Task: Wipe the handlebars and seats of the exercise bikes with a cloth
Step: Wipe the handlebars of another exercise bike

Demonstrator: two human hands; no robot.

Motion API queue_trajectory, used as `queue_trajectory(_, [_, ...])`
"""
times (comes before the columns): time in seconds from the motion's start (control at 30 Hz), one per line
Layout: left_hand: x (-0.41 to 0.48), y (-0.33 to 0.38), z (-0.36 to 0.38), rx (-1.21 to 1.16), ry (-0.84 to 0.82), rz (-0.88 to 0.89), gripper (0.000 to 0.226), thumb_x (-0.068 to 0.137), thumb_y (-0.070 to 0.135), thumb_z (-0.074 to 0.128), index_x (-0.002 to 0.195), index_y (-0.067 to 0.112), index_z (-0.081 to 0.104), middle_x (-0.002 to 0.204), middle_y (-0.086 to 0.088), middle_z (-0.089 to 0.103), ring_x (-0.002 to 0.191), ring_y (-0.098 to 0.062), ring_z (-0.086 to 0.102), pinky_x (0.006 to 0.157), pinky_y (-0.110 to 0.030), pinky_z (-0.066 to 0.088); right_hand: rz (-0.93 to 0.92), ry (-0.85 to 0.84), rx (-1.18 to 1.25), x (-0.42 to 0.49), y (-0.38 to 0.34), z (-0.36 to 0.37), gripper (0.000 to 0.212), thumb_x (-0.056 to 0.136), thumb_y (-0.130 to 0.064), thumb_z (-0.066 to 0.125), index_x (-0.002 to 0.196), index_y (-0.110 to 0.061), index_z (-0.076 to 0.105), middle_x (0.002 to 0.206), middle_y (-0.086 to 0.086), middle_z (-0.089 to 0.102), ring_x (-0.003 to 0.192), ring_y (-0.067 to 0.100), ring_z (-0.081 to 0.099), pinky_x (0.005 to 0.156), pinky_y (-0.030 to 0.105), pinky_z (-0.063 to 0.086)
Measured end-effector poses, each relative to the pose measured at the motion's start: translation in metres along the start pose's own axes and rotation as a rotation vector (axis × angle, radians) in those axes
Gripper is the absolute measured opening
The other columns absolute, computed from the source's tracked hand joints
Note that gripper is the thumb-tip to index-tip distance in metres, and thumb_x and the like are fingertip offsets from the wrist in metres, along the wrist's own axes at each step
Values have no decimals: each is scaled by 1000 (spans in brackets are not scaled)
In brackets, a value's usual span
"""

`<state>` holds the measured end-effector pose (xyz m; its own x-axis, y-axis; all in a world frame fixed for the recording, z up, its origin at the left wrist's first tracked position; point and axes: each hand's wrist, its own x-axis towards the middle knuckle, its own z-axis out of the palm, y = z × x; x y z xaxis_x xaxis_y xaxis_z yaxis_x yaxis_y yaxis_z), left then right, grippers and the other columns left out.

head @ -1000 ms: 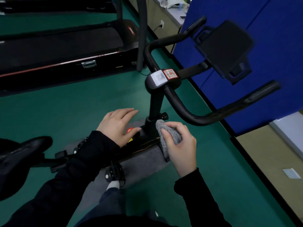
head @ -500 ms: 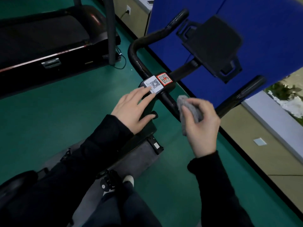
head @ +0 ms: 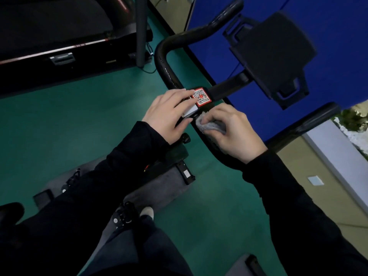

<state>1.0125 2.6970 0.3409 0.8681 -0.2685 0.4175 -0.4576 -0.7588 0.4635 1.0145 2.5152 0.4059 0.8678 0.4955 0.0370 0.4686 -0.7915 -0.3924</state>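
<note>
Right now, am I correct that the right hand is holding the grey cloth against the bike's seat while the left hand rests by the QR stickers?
Not quite. The head view shows the right hand holding the grey cloth against the handlebar, not the seat. The left hand does rest by the QR stickers.

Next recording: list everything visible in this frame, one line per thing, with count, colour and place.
handlebar: one, black, centre, curving out both ways from its clamp
red-bordered sticker: one, on the clamp
white sticker: one, beside the red-bordered one, partly under fingers
cloth: one, grey, on the handlebar just right of the clamp
device holder: one, black, upper right
treadmill: one, black, upper left
mat: one, grey, under the bike
floor: green
panel: blue, top right
left hand: fingers rest on the stickers
right hand: grips the cloth
</note>
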Motion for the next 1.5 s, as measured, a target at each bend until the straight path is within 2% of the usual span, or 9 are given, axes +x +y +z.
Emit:
queue_trajectory(0.1, [1, -3, 1, -29, 37, 3, 44, 82, 16, 67, 124, 7, 58, 133, -8, 54, 122, -32, 48, 94, -44, 40, -1, -33, 10, 18, 1, -2, 12, 80, -6, 72, 91, -9, 69, 96, 1, 60, 95, 20, 55, 84, 29, 44])
queue_trajectory(0.27, [1, -5, 4, -72, 56, -1, 43, 82, 17, 68, 124, 8, 60, 133, -6, 54, 122, -30, 49, 93, -40, 38, 76, 8, 78, 10, 3, -6, 10, 79, -6, 73, 87, -9, 69, 92, 3, 65, 87, 15, 59, 76, 12, 40])
queue_trajectory(0.6, [2, -14, 7, -121, 80, 38, 42, 82, 21, 69, 122, 9, 61, 132, -5, 56, 119, -30, 51, 89, -36, 34, 33, 74, -19, -19, -12, 8, 9, 79, -2, 74, 84, -7, 69, 92, 2, 63, 89, 22, 58, 80, 27, 45])
queue_trajectory(0.7, [3, -16, 6, -133, 87, 54, 41, 81, 21, 69, 120, 9, 62, 130, -5, 57, 117, -31, 52, 87, -37, 35, 211, 198, 39, -9, -15, 11, 7, 81, -5, 72, 87, -8, 70, 91, 1, 65, 89, 18, 60, 81, 15, 43])
queue_trajectory(0.83, [2, -16, 7, -154, 89, 55, 42, 81, 22, 68, 120, 10, 62, 129, -4, 57, 116, -30, 52, 88, -36, 35, 362, 199, 77, -12, -19, 11, 11, 80, -12, 75, 88, -17, 70, 91, -4, 67, 86, 8, 59, 75, 0, 36])
queue_trajectory(1.0, [3, -16, 7, -162, 104, 67, 42, 79, 23, 65, 119, 9, 63, 127, -5, 59, 116, -28, 52, 89, -34, 32, 536, 244, 172, 5, -12, 15, 11, 83, -14, 71, 83, -24, 66, 83, -7, 68, 84, 10, 61, 76, 14, 44])
queue_trajectory(1.13, [3, -19, 8, -163, 112, 84, 43, 79, 25, 65, 119, 10, 62, 126, -4, 59, 116, -23, 48, 88, -36, 35, 771, 146, 431, 20, 0, 16, 11, 87, -13, 68, 81, -22, 65, 89, 10, 70, 80, 20, 63, 80, 39, 53])
queue_trajectory(1.3, [5, -23, 13, -181, 119, 111, 43, 78, 26, 67, 118, 10, 62, 126, -4, 59, 115, -22, 45, 87, -36, 35, 765, 95, 533, 20, 5, 8, 16, 85, -7, 69, 78, -21, 64, 73, -3, 65, 66, 9, 59, 70, 25, 49])
queue_trajectory(1.5, [6, -26, 14, -201, 101, 112, 43, 78, 26, 67, 118, 11, 62, 126, -3, 58, 114, -23, 47, 87, -37, 35, 917, -56, 546, 37, 2, 6, 12, 89, -6, 63, 80, -14, 60, 74, 3, 60, 70, 18, 54, 73, 29, 46])
